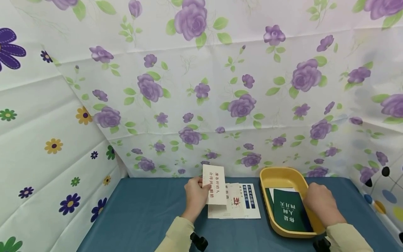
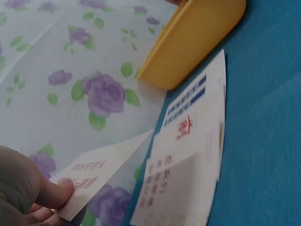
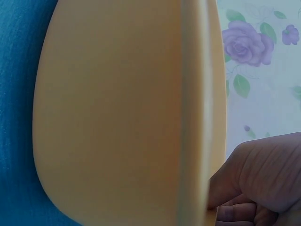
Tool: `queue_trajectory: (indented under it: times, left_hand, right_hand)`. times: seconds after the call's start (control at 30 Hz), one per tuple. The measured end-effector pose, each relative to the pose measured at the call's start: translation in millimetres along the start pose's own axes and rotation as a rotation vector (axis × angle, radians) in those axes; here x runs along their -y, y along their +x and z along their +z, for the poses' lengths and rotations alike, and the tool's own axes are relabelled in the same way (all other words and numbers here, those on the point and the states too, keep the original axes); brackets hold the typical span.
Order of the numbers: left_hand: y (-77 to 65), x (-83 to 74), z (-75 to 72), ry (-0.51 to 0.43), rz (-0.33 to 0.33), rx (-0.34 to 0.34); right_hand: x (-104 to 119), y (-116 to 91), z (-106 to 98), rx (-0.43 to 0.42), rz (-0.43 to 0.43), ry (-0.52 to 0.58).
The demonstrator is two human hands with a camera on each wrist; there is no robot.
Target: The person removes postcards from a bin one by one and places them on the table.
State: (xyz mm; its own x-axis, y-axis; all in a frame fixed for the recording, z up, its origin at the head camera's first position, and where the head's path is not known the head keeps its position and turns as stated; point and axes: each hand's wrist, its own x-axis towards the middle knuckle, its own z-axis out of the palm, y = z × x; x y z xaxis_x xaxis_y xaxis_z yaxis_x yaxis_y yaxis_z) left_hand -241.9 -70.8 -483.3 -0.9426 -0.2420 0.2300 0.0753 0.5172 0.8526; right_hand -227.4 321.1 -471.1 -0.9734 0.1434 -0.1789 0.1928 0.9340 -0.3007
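My left hand [image 1: 195,199] pinches a cream card [image 1: 217,196] with red printed characters, thumb on its face. Held up and tilted, the card overlaps a row of cards in the head view. That row lies fanned on the table: a card with red lettering [image 1: 236,210] overlaps one with blue printed bands [image 1: 252,210]. At the right, my right hand [image 1: 322,204] grips the side rim of a yellow plastic tray [image 1: 280,177]; the right wrist view shows the thumb [image 3: 223,188] at the rim. Inside the tray, a dark green card [image 1: 291,199] with white characters lies over other cards.
A blue-green cloth [image 1: 141,210] covers the table. Behind it hangs a white sheet with purple flowers [image 1: 189,136], close to the table's back edge. Another flowered sheet [image 1: 63,175] stands along the left side, and a dotted one [image 1: 387,199] is at the right.
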Motion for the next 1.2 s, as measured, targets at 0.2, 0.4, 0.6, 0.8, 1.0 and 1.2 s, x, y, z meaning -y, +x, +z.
queue_trajectory:
  times: [0.2,0.4,0.6,0.8,1.0,1.2]
  left_hand:
    - [-2.9,16.7,-5.0,0.13,-0.059,0.011]
    - [-10.0,25.4,-3.6,0.144,-0.106,0.066]
    - [-14.6,29.4,-0.2,0.166,-0.119,0.08]
    - [-18.0,33.4,3.6,0.172,-0.131,0.09]
    - [-16.8,43.1,10.2,0.182,-0.117,0.099]
    - [-18.2,48.4,13.4,0.168,-0.099,0.089]
  right_hand:
    - [2,0,0,0.006,0.015,0.0]
    - [0,-1,1,0.001,0.008,-0.001]
    - [0,1,3,-0.002,0.011,0.009]
    - [0,2,4,-0.001,0.013,0.01]
    - [1,1,2,-0.004,0.012,0.003]
    - [3,-1,0,0.001,0.009,-0.002]
